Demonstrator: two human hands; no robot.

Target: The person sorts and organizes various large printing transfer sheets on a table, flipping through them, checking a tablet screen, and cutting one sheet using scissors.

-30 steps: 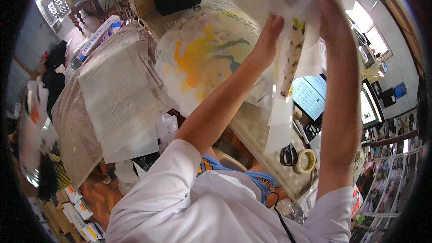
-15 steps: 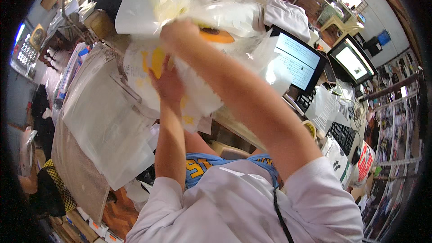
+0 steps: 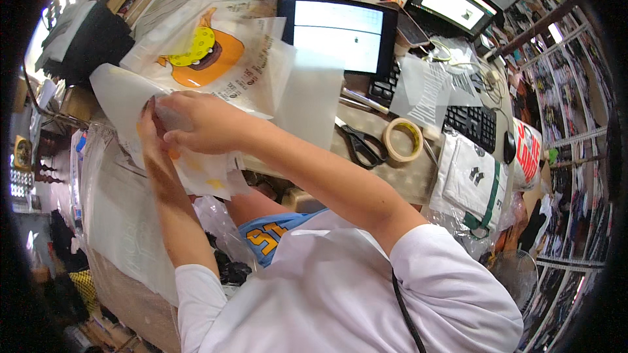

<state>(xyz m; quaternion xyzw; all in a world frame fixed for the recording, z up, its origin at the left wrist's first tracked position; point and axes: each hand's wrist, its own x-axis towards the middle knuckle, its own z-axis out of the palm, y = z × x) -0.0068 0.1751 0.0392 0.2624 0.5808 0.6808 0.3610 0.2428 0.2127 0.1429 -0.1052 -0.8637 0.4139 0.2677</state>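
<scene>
My left hand point(image 3: 150, 132) and my right hand point(image 3: 199, 121) meet over the left part of the table. Both are closed on a translucent film sheet point(image 3: 114, 88) that curls up around them. Its lower part, with yellow and orange print, hangs below my hands. Just beyond lies another translucent printed sheet point(image 3: 265, 46), which bears an orange and yellow cartoon figure point(image 3: 229, 59) and rows of small dark print. My left fingertips are partly hidden behind my right hand.
Right of my hands are black-handled scissors point(image 3: 363, 147), a tape roll point(image 3: 402, 139), a tablet point(image 3: 337, 33) and a keyboard point(image 3: 472, 125). A monitor point(image 3: 454, 3) stands farther back. Folded white shirts point(image 3: 474, 180) lie at the right edge. Large translucent sheets point(image 3: 124, 222) cover the left side.
The raised film sheet has come down, and my right hand has moved down to join my left. The orange figure is now in plain sight. My view has turned toward the right.
</scene>
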